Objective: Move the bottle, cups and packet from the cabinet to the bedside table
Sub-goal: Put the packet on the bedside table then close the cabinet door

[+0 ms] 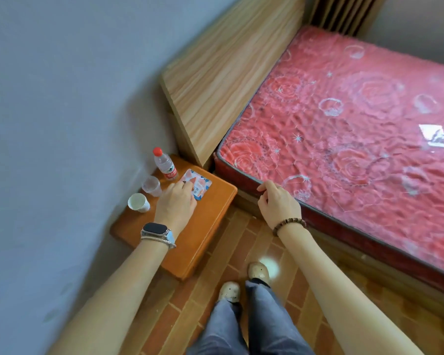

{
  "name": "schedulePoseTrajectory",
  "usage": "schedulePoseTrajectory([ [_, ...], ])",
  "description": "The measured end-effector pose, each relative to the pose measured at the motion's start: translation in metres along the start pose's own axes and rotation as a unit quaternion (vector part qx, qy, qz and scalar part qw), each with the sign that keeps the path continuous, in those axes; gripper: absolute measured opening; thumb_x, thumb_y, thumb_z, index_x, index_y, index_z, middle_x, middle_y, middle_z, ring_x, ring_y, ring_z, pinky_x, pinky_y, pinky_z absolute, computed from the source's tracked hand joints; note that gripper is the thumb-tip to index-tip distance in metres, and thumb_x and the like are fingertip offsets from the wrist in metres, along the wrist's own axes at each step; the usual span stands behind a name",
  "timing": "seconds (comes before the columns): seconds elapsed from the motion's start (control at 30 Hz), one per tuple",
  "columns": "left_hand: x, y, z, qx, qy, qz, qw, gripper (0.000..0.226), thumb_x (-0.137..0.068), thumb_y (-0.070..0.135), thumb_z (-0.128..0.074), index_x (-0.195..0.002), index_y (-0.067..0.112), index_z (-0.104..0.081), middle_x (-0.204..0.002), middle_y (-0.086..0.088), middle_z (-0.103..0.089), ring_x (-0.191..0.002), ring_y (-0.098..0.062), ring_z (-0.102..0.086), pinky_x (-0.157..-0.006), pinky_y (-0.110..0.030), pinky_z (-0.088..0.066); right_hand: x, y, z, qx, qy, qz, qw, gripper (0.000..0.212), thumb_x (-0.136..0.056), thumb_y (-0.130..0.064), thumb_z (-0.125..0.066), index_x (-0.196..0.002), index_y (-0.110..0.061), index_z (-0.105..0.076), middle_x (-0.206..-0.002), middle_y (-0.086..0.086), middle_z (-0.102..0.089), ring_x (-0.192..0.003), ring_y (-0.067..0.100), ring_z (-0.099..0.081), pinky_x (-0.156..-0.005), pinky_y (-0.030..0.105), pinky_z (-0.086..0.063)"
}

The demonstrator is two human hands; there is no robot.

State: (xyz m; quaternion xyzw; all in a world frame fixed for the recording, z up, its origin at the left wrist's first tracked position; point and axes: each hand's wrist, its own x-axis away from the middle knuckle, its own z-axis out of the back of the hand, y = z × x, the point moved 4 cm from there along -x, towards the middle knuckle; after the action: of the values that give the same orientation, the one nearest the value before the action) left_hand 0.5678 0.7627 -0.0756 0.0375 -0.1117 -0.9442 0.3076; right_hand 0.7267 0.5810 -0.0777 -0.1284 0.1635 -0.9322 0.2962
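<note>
A clear water bottle with a red cap stands at the back of the orange bedside table. In front of it stand a clear plastic cup and a white paper cup, close to the wall. A colourful packet lies flat on the table top. My left hand lies over the packet's near edge, fingertips on it with fingers bent. My right hand hangs at the mattress corner, fingers loosely curled, holding nothing.
A bed with a red flowered mattress fills the right side, its wooden headboard behind the table. A grey wall borders the table on the left. My feet stand on the brick-pattern floor.
</note>
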Motion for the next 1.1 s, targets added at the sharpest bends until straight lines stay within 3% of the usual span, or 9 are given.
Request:
schedulePoseTrajectory([
  [0.27,-0.021,0.141,-0.016,0.025,-0.033,-0.218,0.975,0.016,-0.085,0.012,-0.058,-0.100,0.006,-0.063,-0.089,-0.013,-0.064,-0.084,-0.031,-0.060,-0.074,-0.041,-0.050,0.090,0.116,0.057,-0.027,0.081,-0.194,0.977,0.021,-0.095,-0.017,-0.048,-0.113,-0.021,-0.057,-0.109,0.002,-0.063,-0.094,0.024,-0.061,-0.074,0.036,-0.051],
  [0.53,0.039,0.301,-0.032,0.047,-0.058,-0.449,0.891,0.013,-0.078,0.002,-0.060,-0.091,0.001,-0.062,-0.082,-0.016,-0.063,-0.075,-0.035,-0.059,-0.066,-0.044,-0.053,0.252,0.205,0.080,-0.045,0.183,-0.383,0.905,0.020,-0.093,-0.017,-0.049,-0.110,-0.021,-0.058,-0.105,0.001,-0.062,-0.088,0.023,-0.062,-0.064,0.029,-0.045],
  [0.73,0.143,0.363,-0.044,0.078,-0.096,-0.541,0.832,0.013,-0.078,-0.001,-0.059,-0.090,0.000,-0.063,-0.082,-0.017,-0.065,-0.077,-0.037,-0.060,-0.069,-0.046,-0.052,0.389,0.222,0.067,-0.037,0.224,-0.478,0.848,0.016,-0.094,-0.019,-0.050,-0.107,-0.021,-0.060,-0.101,0.000,-0.063,-0.084,0.022,-0.063,-0.068,0.034,-0.054],
  [1.1,0.337,0.402,-0.048,0.058,-0.134,-0.677,0.721,0.010,-0.082,0.006,-0.055,-0.091,0.004,-0.059,-0.081,-0.013,-0.060,-0.079,-0.035,-0.055,-0.065,-0.041,-0.044,0.605,0.189,0.029,-0.058,0.271,-0.603,0.748,0.013,-0.095,-0.020,-0.051,-0.103,-0.023,-0.060,-0.103,-0.001,-0.062,-0.087,0.018,-0.061,-0.067,0.027,-0.047],
])
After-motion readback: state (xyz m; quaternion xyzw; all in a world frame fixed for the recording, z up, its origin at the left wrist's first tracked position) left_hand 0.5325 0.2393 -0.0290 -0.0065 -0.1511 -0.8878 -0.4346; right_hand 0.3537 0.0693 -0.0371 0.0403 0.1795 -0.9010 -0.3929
